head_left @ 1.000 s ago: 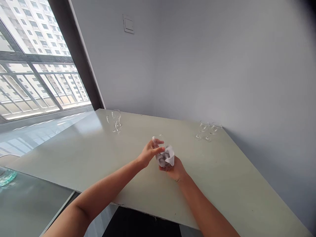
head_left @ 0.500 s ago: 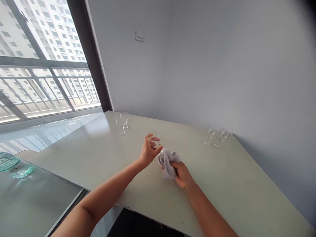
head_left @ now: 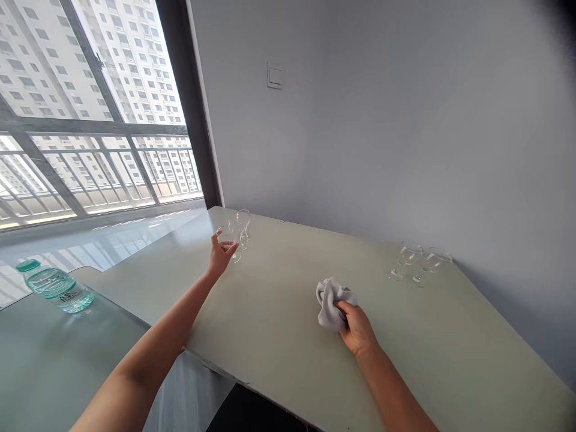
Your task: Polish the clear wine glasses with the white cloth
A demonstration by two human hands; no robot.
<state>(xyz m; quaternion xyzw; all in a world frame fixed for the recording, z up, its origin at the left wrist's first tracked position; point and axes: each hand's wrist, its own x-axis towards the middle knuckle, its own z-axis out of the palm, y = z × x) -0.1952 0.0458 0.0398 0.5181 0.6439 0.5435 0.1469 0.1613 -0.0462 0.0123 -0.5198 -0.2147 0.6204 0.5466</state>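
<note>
Left arm (head_left: 168,327) is bare past the elbow, slender in outline. Right forearm (head_left: 391,378) is bare, tapers toward the wrist. Left hand (head_left: 219,257) and right hand (head_left: 359,330) are bare.

The bare left hand (head_left: 220,254) is far out, pinching; the bare right hand (head_left: 356,327) is closer in, curled up

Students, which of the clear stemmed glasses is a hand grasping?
The clear stemmed glass in the bare left hand, frontmost in the group toward the window; no hand touches the other glasses.
</note>
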